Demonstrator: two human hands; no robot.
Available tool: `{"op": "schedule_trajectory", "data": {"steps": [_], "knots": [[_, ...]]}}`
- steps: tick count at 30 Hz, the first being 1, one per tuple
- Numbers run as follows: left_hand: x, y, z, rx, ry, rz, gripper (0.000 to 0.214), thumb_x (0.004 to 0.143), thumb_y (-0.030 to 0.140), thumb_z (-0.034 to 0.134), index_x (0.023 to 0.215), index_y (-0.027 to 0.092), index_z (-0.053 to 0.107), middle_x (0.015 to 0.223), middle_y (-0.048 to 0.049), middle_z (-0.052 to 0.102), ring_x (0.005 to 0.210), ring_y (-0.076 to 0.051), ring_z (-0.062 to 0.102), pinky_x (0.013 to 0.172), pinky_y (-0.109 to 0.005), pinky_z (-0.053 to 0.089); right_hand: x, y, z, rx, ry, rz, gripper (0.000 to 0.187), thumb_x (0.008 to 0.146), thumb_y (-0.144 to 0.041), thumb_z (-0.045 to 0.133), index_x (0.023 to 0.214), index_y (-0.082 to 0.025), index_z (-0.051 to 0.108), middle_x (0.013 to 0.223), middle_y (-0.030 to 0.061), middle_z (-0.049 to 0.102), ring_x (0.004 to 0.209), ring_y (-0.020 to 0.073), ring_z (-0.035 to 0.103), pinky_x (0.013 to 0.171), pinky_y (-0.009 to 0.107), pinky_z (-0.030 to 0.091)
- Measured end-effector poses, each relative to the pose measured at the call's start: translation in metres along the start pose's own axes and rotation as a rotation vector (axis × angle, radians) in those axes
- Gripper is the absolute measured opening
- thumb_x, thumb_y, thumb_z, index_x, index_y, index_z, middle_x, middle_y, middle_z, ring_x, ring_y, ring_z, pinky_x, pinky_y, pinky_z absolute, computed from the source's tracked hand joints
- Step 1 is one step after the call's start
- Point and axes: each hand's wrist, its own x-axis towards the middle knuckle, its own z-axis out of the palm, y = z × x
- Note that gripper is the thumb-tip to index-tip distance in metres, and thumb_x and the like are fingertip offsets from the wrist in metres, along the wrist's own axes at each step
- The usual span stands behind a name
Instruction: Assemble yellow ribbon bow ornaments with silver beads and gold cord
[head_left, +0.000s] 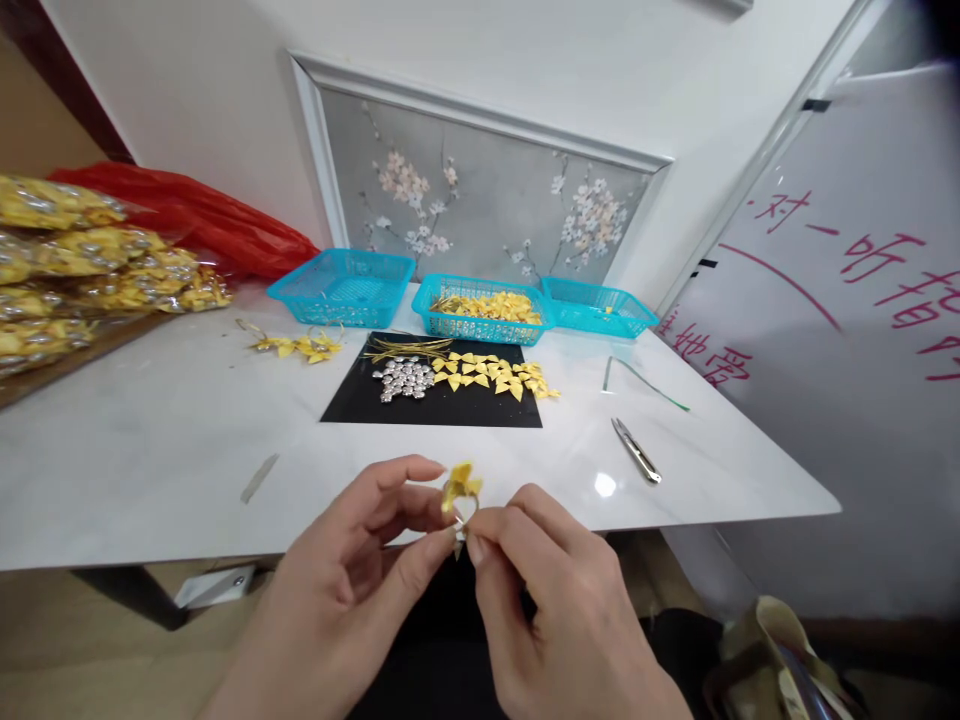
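Just over the table's front edge, my left hand point(375, 560) is closed with thumb and fingers about a small yellow flower point(461, 485) on a thin looped stem. My right hand point(540, 590) pinches the lower end of that loop between thumb and forefinger; the exact grip point is partly hidden. Beyond the hands lies a black mat point(435, 412). It bears a cluster of silver beads point(405, 378), yellow petal pieces point(495, 374) in rows and thin golden stems point(405, 347).
Blue baskets stand along the wall, the middle basket point(484, 334) filled with yellow pieces. Thread snips point(636, 452) and a green strip point(646, 380) lie at right. Finished-looking yellow sprigs point(300, 346) lie at left, near bagged yellow bundles point(90, 260). A whiteboard point(840, 450) borders the right.
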Motion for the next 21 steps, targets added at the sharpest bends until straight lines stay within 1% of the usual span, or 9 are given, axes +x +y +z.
{"op": "schedule_trajectory", "data": {"steps": [2,5,7,9,11,14,16,19,21], "knots": [[0.001,0.003,0.002,0.094,0.041,0.069,0.021,0.080,0.036,0.089,0.100,0.033,0.081,0.094,-0.0010,0.082,0.088,-0.023,0.075,0.079,-0.021,0.060,0.002,0.000,-0.001,0.020,-0.002,0.008,0.025,0.098,-0.010,0.045,0.089,-0.019,0.066,0.079,0.0016,0.057,0.059,0.0145,0.054,0.057,0.028,0.041],[0.011,0.005,0.002,0.156,0.005,0.055,0.009,0.081,0.036,0.086,0.082,0.028,0.082,0.080,-0.0022,0.080,0.077,-0.023,0.073,0.071,-0.022,0.059,0.010,0.006,-0.006,0.086,-0.047,0.059,0.024,0.097,-0.010,0.046,0.086,-0.019,0.066,0.077,0.0011,0.057,0.062,0.0144,0.056,0.058,0.027,0.042],[0.019,0.001,-0.001,0.161,0.010,0.027,0.007,0.082,0.034,0.086,0.084,0.027,0.082,0.081,-0.0028,0.080,0.078,-0.023,0.073,0.071,-0.022,0.058,0.016,0.014,-0.011,0.199,-0.115,0.139,0.021,0.096,-0.012,0.050,0.084,-0.018,0.066,0.075,0.0003,0.058,0.063,0.0137,0.056,0.057,0.025,0.042],[0.024,-0.008,-0.004,0.137,0.033,0.000,0.012,0.082,0.033,0.087,0.090,0.026,0.084,0.089,-0.0043,0.082,0.082,-0.023,0.073,0.072,-0.023,0.058,0.022,0.022,-0.015,0.337,-0.192,0.238,0.017,0.096,-0.015,0.054,0.084,-0.018,0.067,0.073,-0.0011,0.058,0.062,0.0122,0.054,0.055,0.022,0.041],[0.026,-0.017,-0.005,0.052,-0.060,-0.059,0.023,0.086,0.040,0.083,0.104,0.025,0.084,0.101,-0.0073,0.083,0.093,-0.026,0.074,0.075,-0.026,0.060,0.026,0.028,-0.018,0.426,-0.223,0.289,0.016,0.096,-0.018,0.055,0.086,-0.018,0.067,0.074,-0.0018,0.058,0.061,0.0112,0.051,0.054,0.022,0.040],[0.026,-0.023,0.001,-0.084,-0.332,-0.112,0.037,0.092,0.044,0.077,0.125,0.028,0.078,0.124,-0.0107,0.078,0.104,-0.029,0.075,0.079,-0.034,0.064,0.030,0.032,-0.016,0.454,-0.228,0.268,0.016,0.097,-0.019,0.056,0.089,-0.018,0.070,0.079,-0.0002,0.063,0.066,0.0121,0.054,0.057,0.023,0.041],[0.028,-0.024,0.007,-0.129,-0.430,-0.082,0.040,0.093,0.041,0.077,0.130,0.028,0.075,0.126,-0.0110,0.078,0.099,-0.027,0.076,0.079,-0.034,0.065,0.033,0.031,-0.015,0.458,-0.251,0.241,0.015,0.097,-0.017,0.057,0.091,-0.018,0.071,0.082,0.0005,0.065,0.067,0.0128,0.056,0.058,0.024,0.043],[0.033,-0.023,0.014,-0.150,-0.400,-0.033,0.037,0.089,0.034,0.081,0.125,0.028,0.078,0.112,-0.0069,0.083,0.094,-0.024,0.077,0.084,-0.033,0.063,0.034,0.025,-0.015,0.438,-0.327,0.168,0.019,0.096,-0.009,0.057,0.088,-0.019,0.071,0.085,0.0015,0.066,0.073,0.0148,0.062,0.065,0.026,0.049],[0.036,-0.023,0.016,-0.146,-0.341,-0.012,0.032,0.082,0.025,0.086,0.114,0.030,0.083,0.106,-0.0029,0.085,0.098,-0.023,0.077,0.090,-0.030,0.060,0.031,0.020,-0.019,0.377,-0.398,0.121,0.025,0.096,-0.003,0.055,0.089,-0.021,0.072,0.093,0.0041,0.070,0.084,0.0185,0.068,0.076,0.030,0.055]]}}
